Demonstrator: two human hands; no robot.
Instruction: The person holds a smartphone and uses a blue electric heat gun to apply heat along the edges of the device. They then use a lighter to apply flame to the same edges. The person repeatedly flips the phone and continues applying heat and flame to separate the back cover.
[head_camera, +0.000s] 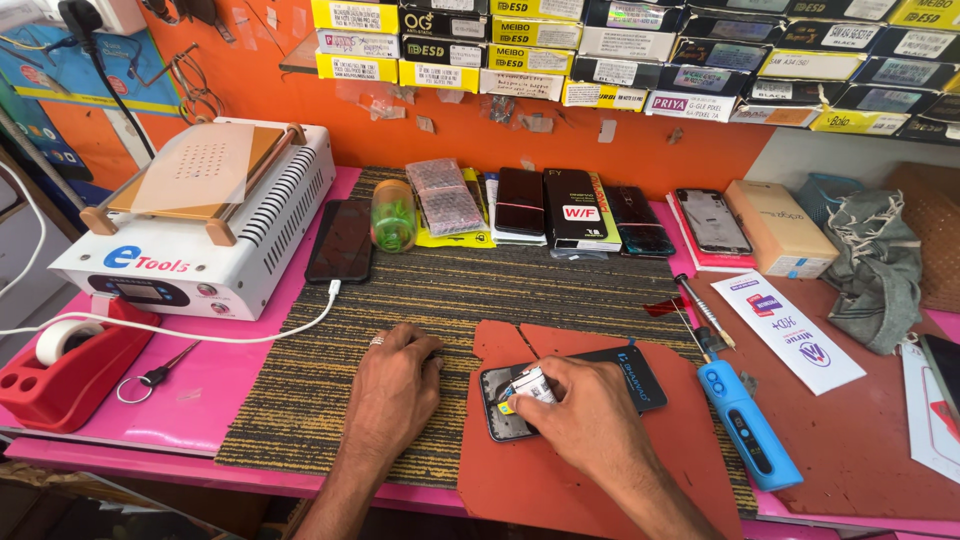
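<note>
Orange mat (560, 470) under our right hand (590, 405) — it pinches an opened phone (565, 390); left hand (395, 385) lies flat, released — beside it.

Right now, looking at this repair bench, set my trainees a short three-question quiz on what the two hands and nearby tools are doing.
1. True or false: the right hand rests on an opened phone lying on the red-brown mat.
2. What does the left hand press on?
A. the striped mat
B. the tape dispenser
C. the white heating machine
3. Fill in: the blue electric screwdriver lies to the ____ of the right hand.

Key: 1 true; 2 A; 3 right.
</note>
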